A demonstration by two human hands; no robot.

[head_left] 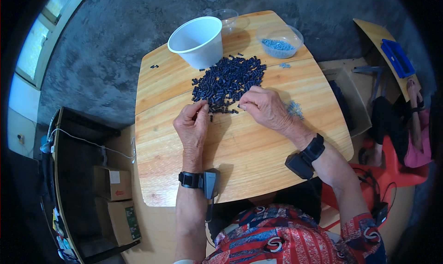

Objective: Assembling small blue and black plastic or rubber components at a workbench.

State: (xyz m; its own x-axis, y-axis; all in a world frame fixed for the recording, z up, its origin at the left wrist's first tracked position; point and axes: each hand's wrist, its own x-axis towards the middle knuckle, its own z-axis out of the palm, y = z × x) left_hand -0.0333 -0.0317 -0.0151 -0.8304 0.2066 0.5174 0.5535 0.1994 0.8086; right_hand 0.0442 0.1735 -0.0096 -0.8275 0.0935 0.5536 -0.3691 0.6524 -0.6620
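Observation:
A pile of small dark plastic plugs [226, 81] lies on the wooden table [180, 153]. At the pile's near left edge is my left hand [191, 118], its thumb and fingers pinched together; whatever they hold is hidden. My right hand [265, 107] pinches at the near right edge, with a small dark plug [239, 106] at its fingertips. Beside my right hand lies a small heap of silvery screws [294, 109]. Behind the pile stands a white bucket [196, 42], its inside bare where it shows.
A clear bowl [279, 44] of bluish small screws stands at the far right, another clear bowl [228, 21] behind the bucket. A few dark plugs [154, 66] lie far left. At right, another person [417, 139] sits by a second table with a blue tray [398, 58]. Cardboard boxes [117, 218] stand left.

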